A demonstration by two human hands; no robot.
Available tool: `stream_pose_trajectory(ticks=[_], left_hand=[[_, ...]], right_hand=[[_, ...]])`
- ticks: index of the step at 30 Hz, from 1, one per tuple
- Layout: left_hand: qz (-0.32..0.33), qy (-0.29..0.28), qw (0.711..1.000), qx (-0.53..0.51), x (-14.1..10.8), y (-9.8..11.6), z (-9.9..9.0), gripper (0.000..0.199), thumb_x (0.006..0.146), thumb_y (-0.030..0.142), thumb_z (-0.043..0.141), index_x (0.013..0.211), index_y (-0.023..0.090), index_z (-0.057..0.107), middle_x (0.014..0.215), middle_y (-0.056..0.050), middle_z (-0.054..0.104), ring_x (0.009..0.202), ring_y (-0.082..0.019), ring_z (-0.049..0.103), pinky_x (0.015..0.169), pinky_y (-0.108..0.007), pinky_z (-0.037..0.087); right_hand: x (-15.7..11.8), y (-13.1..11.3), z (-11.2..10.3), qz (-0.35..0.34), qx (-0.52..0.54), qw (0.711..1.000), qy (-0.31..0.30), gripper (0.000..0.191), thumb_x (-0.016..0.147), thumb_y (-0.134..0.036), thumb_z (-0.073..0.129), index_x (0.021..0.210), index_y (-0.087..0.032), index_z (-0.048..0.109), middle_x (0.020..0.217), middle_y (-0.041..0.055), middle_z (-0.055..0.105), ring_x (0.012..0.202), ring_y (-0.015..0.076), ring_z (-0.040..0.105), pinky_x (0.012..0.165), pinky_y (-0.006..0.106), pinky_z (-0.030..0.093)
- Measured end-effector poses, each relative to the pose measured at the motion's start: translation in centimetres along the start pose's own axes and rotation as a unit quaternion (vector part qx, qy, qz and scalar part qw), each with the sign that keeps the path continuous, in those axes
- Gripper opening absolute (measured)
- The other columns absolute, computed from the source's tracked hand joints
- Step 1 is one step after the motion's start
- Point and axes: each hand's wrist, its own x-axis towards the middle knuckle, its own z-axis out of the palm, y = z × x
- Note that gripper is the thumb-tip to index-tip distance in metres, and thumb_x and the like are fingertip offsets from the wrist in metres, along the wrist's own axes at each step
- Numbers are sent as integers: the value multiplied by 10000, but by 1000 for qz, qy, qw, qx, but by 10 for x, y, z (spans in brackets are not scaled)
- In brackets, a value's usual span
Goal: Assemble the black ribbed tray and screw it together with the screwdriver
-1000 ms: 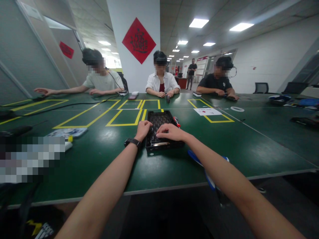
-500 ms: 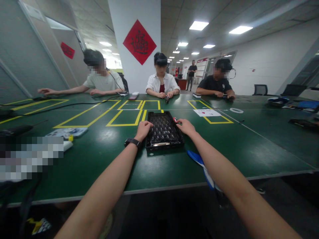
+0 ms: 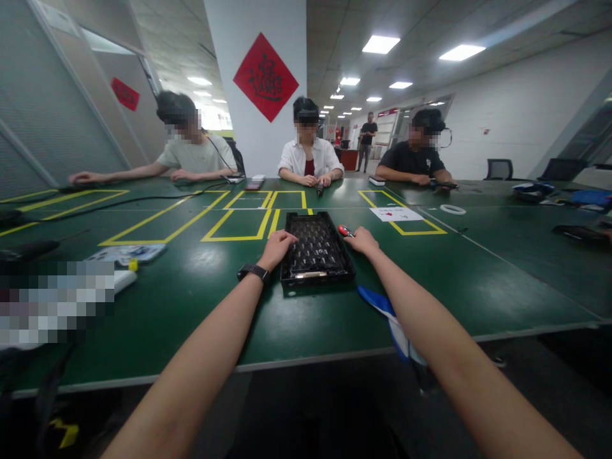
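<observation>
A black tool case [image 3: 317, 278] lies open on the green table in front of me, its tray lined with rows of small metallic pieces too fine to make out. At its left rim, my left hand [image 3: 277, 248] grips the edge with fingers bent together; a dark watch band is on the wrist. My right hand [image 3: 362, 242], just off the case's right side, is closed around a small red-and-silver hand tool [image 3: 345, 232]. The tool's exact kind does not show.
A blue and white cloth-like item [image 3: 375, 301] hangs over the near table edge beneath my right forearm. Yellow tape outlines [image 3: 208, 238], a paper sheet [image 3: 396, 214] and a white ring [image 3: 452, 209] lie farther off. Three people sit across the table.
My right hand has moved slightly right, away from the case's side, and more of the red tool shows. My left hand stays at the left rim.
</observation>
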Motion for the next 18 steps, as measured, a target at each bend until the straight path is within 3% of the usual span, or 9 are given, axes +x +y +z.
stream_pose_trajectory(ticks=[2, 4, 7, 10, 11, 13, 15, 18], left_hand=[[0, 3, 1000, 4, 0, 0, 0, 259, 698, 274, 461, 699, 175, 700, 842, -47, 685, 929, -211, 579, 898, -330, 421], [-1, 3, 1000, 4, -1, 0, 0, 254, 700, 273, 464, 694, 177, 699, 841, -49, 685, 941, -215, 575, 910, -335, 418], [-5, -5, 1000, 5, -1, 1, -1, 257, 706, 269, 464, 707, 173, 703, 844, -50, 685, 943, -217, 574, 907, -340, 425], [-7, -7, 1000, 7, -1, 3, -1, 259, 706, 264, 463, 715, 168, 704, 852, -50, 681, 948, -213, 571, 906, -335, 426], [-8, -7, 1000, 6, -1, 3, -1, 259, 706, 262, 463, 716, 166, 703, 852, -51, 679, 944, -212, 571, 903, -332, 427], [-10, -3, 1000, 7, -1, 4, -1, 256, 706, 255, 464, 715, 164, 703, 851, -53, 674, 936, -209, 570, 900, -329, 425], [-10, 2, 1000, 9, -2, 5, -1, 250, 708, 248, 467, 707, 162, 702, 841, -56, 668, 922, -209, 571, 898, -330, 423], [-3, 2, 1000, 10, -2, 6, -1, 246, 711, 242, 468, 692, 162, 700, 817, -57, 664, 899, -208, 574, 884, -329, 426]], right_hand=[[1, -5, -5, 19, 106, 994, -8, 231, 675, -304, 685, 618, -174, 503, 488, -9, 483, 563, 144, 548, 552, 251, 441], [1, -11, -11, 20, 144, 989, -8, 296, 787, -386, 541, 585, -205, 423, 390, -67, 323, 398, 98, 395, 426, 226, 359], [-1, -20, -21, 28, 265, 963, -28, 358, 853, -414, 370, 559, -227, 290, 357, -104, 164, 321, 73, 190, 339, 207, 224], [-7, -25, -25, 57, 501, 858, -101, 378, 826, -396, 378, 537, -221, 208, 351, -100, 127, 318, 65, 118, 320, 205, 139], [-10, -26, -24, 59, 558, 820, -118, 384, 818, -398, 380, 531, -218, 198, 355, -96, 130, 321, 63, 119, 321, 205, 136], [-17, -28, -18, 49, 619, 771, -140, 395, 816, -425, 357, 523, -214, 197, 371, -84, 159, 330, 60, 157, 329, 199, 173], [-24, -30, -11, 44, 645, 743, -171, 410, 823, -466, 314, 519, -211, 211, 390, -72, 204, 343, 58, 206, 342, 193, 220], [-29, -32, -1, 73, 635, 741, -206, 433, 845, -496, 246, 516, -213, 253, 375, -72, 199, 332, 63, 177, 322, 195, 189]])
